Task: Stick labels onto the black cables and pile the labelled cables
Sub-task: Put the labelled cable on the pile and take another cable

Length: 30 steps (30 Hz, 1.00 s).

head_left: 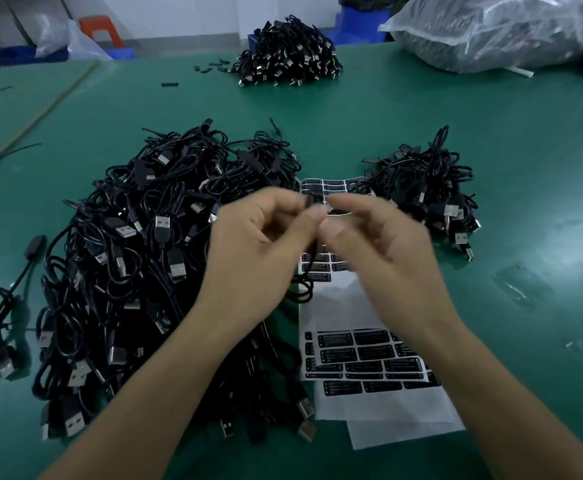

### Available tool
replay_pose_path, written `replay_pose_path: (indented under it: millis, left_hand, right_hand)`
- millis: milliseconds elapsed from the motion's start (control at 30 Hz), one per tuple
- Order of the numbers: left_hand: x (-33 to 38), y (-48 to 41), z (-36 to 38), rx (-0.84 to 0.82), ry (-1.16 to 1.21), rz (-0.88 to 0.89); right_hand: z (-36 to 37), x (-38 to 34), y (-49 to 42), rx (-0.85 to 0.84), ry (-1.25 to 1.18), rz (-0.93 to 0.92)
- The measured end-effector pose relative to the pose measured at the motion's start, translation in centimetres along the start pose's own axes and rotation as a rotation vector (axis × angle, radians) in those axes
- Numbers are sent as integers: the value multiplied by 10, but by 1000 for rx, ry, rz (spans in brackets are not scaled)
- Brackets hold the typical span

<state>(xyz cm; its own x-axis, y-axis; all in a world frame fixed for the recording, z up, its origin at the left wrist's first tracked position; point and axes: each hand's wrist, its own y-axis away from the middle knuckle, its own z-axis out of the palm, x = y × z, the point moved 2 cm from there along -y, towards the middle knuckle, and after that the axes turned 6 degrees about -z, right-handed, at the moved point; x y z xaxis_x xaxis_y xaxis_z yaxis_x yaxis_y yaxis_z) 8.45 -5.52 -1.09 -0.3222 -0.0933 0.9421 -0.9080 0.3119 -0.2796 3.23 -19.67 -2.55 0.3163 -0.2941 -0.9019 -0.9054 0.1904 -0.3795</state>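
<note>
A single wide-angle view, worn on the person's head, looks forward and down across the green worktop [512,188] from close above both forearms. The fingers [283,199] meet near the frame's centre. Beyond them the worktop runs to its far edge and a pale wall [179,12].

Left hand [259,244] pinches black cable [312,263] — right hand [376,244] blurred.

I work at a bench in a small factory's assembly shop: a green-matted table [456,133] heaped with identical black cables [137,244], sheets of printed labels [363,358] before me, a clear plastic bag [491,29] of stock at the far edge, blue crates [359,19] and a red stool [99,27] behind.
</note>
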Motion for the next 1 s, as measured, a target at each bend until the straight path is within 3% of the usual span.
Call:
replay_pose_path:
  millis: [100,200,400,500,633,733,800,900,1000]
  left_hand:
    - [10,-4,-11,86,108,-20]
    - [15,-4,-14,110,231,-81]
    - [12,-10,-34,268,475,-217]
    - [9,-11,-41,312,477,-242]
    - [3,-14,-44,366,476,-270]
    - [-2,-16,-44,351,322,-279]
    - [-6,-16,-42,297,159,-256]
    - [-14,-14,-35,120,-231,-196]
    - [-21,-9,-28,4,-551,-151]
  right_hand:
    - [16,4,8,-216,287,-57]
    - [30,4,13,-210,351,-158]
    - [12,-1,9,-98,142,-8]
    - [-10,-5,-1,64,102,17]
    - [-48,-5,-32,309,367,67]
    - [-68,-10,-66,378,612,22]
    - [-79,-6,-87,345,722,87]
    - [-89,4,-105,281,862,270]
    - [-87,5,-105,273,932,274]
